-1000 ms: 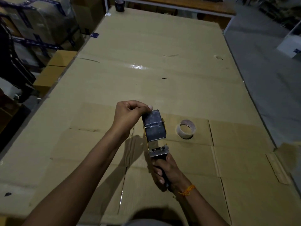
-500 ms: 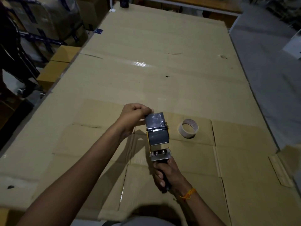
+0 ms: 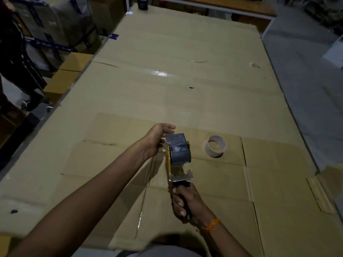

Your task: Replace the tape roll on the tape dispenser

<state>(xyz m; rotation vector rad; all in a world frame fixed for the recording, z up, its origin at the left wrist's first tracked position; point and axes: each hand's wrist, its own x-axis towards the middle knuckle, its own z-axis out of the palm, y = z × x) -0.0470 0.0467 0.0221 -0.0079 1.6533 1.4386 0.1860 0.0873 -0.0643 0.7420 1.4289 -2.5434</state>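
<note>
The tape dispenser (image 3: 181, 175), yellow-framed with a metal cutter plate, is held upright over the cardboard-covered table (image 3: 167, 89). My right hand (image 3: 187, 203) grips its black handle. A dark grey tape roll (image 3: 179, 150) sits on the dispenser's spindle. My left hand (image 3: 157, 139) is at the roll's left side, palm against it and fingers loosely spread over its top edge. An almost empty pale tape core (image 3: 215, 148) lies flat on the cardboard just right of the dispenser.
Flattened cardboard sheets cover the long table. A dark tape roll (image 3: 143, 3) stands at the far end. Wrapped cartons (image 3: 55, 21) and small boxes (image 3: 68, 75) are stacked along the left. Grey floor (image 3: 306, 80) runs along the right edge.
My left hand has loosened from a closed pinch at the roll's top to spread fingers against its side. The dispenser has shifted slightly away from me.
</note>
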